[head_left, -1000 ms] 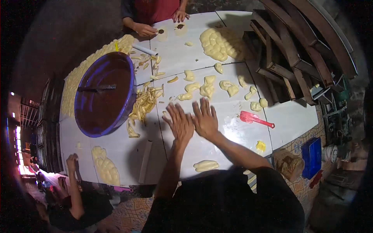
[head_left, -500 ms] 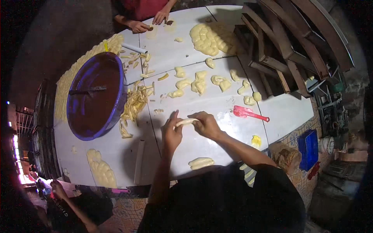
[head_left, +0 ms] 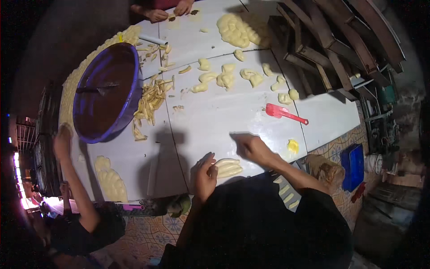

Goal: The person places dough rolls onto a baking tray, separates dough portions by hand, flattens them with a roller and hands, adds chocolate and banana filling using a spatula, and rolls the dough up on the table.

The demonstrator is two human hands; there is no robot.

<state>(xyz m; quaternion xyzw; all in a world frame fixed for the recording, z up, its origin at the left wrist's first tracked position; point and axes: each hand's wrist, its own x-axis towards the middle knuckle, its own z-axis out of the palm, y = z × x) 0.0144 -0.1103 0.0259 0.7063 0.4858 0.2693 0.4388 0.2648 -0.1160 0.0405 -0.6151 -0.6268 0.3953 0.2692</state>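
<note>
Several pale, smooth dough rolls lie side by side at the near edge of the white table. My left hand is right beside their left ends, thumb and fingers apart, with nothing visible in it. Just beyond the rolls and to the right, my right hand is low over the table. Its forefinger stretches left while the other fingers bend under, partly hidden; I see nothing in it. Loose dough pieces are scattered farther off, and a red scraper lies to the right.
A purple basin of brown filling stands left, beside a heap of sliced yellowish strips. Wooden trays are stacked at far right. Yellow fat sits near the right edge. One co-worker's hands are across; another's arm reaches in at left.
The dough roll that was between both my hands now lies with the others at the near edge. My left hand has come down beside them; a co-worker's arm has reached in at left.
</note>
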